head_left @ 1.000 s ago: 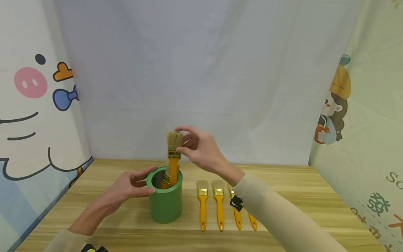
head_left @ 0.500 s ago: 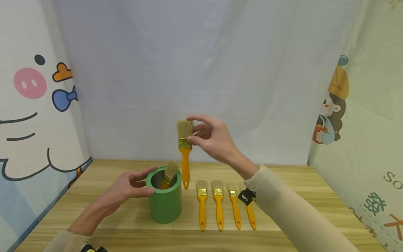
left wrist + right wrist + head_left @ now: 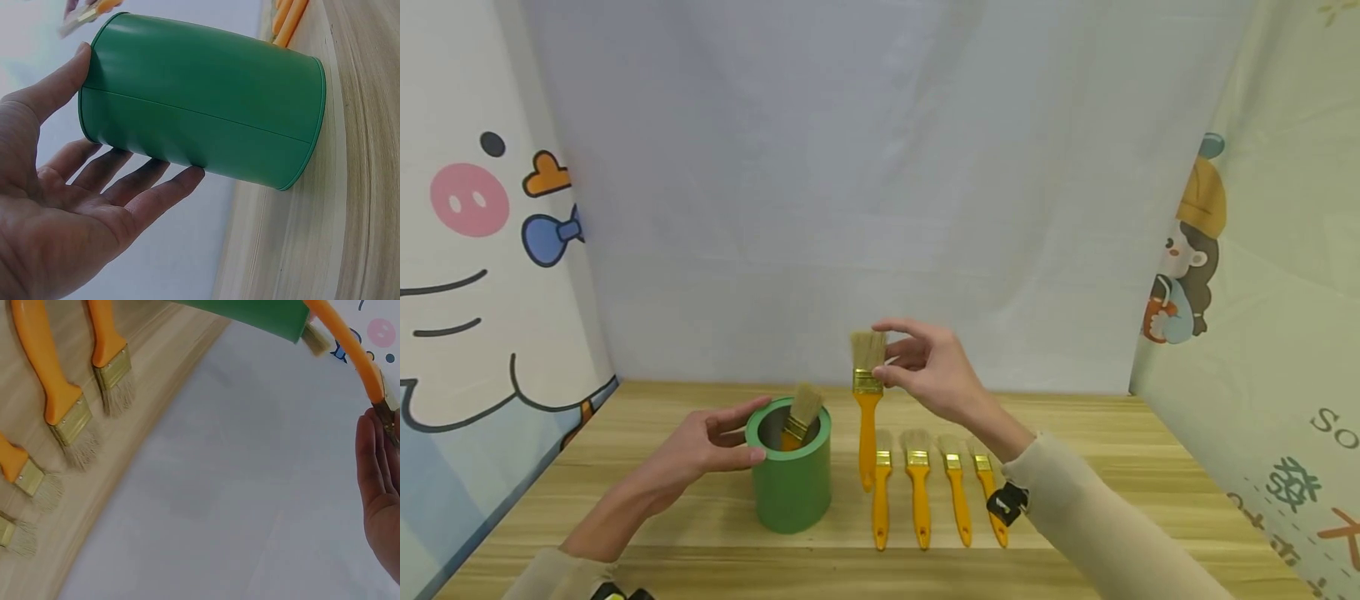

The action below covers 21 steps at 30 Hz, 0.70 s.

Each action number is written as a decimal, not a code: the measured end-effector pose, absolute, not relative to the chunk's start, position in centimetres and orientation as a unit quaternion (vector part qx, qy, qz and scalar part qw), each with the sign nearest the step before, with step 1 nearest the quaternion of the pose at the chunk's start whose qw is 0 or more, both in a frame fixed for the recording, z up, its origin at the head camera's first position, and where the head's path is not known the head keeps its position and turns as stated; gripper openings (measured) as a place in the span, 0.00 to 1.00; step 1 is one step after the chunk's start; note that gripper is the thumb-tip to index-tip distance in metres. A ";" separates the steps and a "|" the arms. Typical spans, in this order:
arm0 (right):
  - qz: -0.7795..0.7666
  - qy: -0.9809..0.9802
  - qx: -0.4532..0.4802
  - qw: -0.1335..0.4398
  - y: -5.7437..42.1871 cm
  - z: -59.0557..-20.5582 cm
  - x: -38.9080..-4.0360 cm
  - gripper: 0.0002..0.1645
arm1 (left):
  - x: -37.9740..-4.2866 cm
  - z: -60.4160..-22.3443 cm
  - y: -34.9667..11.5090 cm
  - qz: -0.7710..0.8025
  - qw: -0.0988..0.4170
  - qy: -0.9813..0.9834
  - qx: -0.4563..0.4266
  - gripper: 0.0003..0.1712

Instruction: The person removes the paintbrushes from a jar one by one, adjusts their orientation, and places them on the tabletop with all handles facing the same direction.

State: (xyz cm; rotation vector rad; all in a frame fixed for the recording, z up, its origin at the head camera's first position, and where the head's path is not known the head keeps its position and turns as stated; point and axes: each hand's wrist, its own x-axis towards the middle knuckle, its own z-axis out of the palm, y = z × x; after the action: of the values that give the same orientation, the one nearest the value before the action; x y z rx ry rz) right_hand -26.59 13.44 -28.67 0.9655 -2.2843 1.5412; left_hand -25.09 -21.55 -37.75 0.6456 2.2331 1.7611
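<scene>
My right hand [image 3: 936,367] pinches a paintbrush [image 3: 867,425] at its metal band and bristles. The brush hangs upright with its orange handle down, to the right of the green can [image 3: 793,496]. Another paintbrush [image 3: 806,408] leans inside the can, bristles up; its lower handle is hidden. My left hand [image 3: 700,442] grips the can near its rim from the left, and the left wrist view shows the thumb and fingers of that hand [image 3: 94,206] on opposite sides of the can [image 3: 206,103]. In the right wrist view the held brush [image 3: 350,347] is partly cut off.
Several paintbrushes [image 3: 920,496] lie in a row on the wooden table [image 3: 1075,467], handles toward me, right of the can. The held brush partly covers the leftmost one. A pale cloth [image 3: 880,192] hangs behind, with printed cloths [image 3: 475,333] at the sides.
My right hand has lifted the paintbrush out of the can, carried it to the right, and lowered it beside the row. My left hand has stayed on the can.
</scene>
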 end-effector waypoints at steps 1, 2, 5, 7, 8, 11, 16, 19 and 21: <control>0.526 -0.778 0.325 0.109 13.6 -29.1 -26.6 0.31 | -25.1 -37.7 -21.5 0.600 0.112 0.761 0.221 0.47; 0.527 -0.780 0.321 0.107 13.8 -29.5 -26.6 0.31 | -25.1 -37.7 -21.5 0.600 0.111 0.761 0.221 0.47; 0.527 -0.786 0.308 0.097 14.4 -30.8 -26.5 0.31 | -25.1 -37.7 -21.5 0.601 0.110 0.760 0.221 0.47; 0.527 -0.790 0.300 0.088 14.7 -31.4 -26.4 0.31 | -25.0 -37.7 -21.5 0.602 0.109 0.760 0.221 0.47; 0.527 -0.792 0.297 0.084 14.9 -31.8 -26.4 0.31 | -25.0 -37.7 -21.5 0.602 0.109 0.760 0.221 0.47; 0.530 -0.793 0.291 0.074 15.5 -32.6 -26.4 0.31 | -25.0 -37.7 -21.4 0.602 0.107 0.759 0.222 0.47; 0.531 -0.798 0.279 0.063 16.6 -33.8 -26.3 0.31 | -25.0 -37.6 -21.4 0.601 0.109 0.761 0.217 0.47; 0.526 -0.805 0.269 0.056 17.4 -34.4 -26.3 0.32 | -25.0 -37.6 -21.4 0.601 0.110 0.762 0.216 0.47; 0.524 -0.808 0.264 0.050 18.0 -34.7 -26.3 0.32 | -25.0 -37.6 -21.4 0.601 0.111 0.761 0.217 0.47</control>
State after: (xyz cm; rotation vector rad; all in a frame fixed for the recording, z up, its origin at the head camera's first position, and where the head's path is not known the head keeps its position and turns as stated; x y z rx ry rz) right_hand -26.27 18.04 -34.69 0.8042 -2.4609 1.5955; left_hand -25.00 -21.41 -37.56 0.6382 2.2344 1.7666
